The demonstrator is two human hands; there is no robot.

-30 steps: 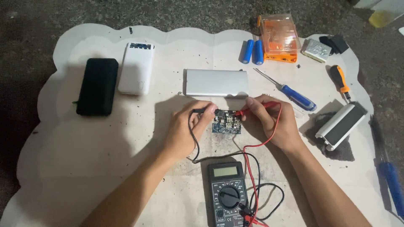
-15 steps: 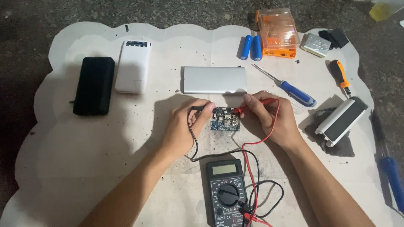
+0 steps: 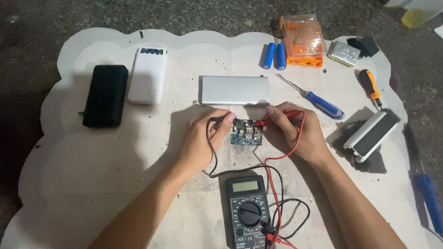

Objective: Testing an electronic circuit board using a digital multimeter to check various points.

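Note:
A small blue circuit board (image 3: 247, 133) lies on the white mat (image 3: 115, 161) between my hands. My left hand (image 3: 203, 138) pinches a black test probe (image 3: 222, 120) whose tip touches the board's left side. My right hand (image 3: 295, 131) pinches a red test probe (image 3: 277, 117) against the board's right side. Black and red leads run down to a black multimeter (image 3: 248, 212) near the bottom edge, between my forearms.
A silver power bank (image 3: 235, 90) lies just beyond the board. A white power bank (image 3: 147, 76) and a black one (image 3: 106, 94) lie at left. Two blue cells (image 3: 274, 55), an orange box (image 3: 302, 39), a blue-handled screwdriver (image 3: 318, 101), an orange-handled one (image 3: 369, 85) and an opened casing (image 3: 371, 133) sit at right.
Both hands hold the probes on the board as before. The view has shifted slightly; nothing on the mat has moved.

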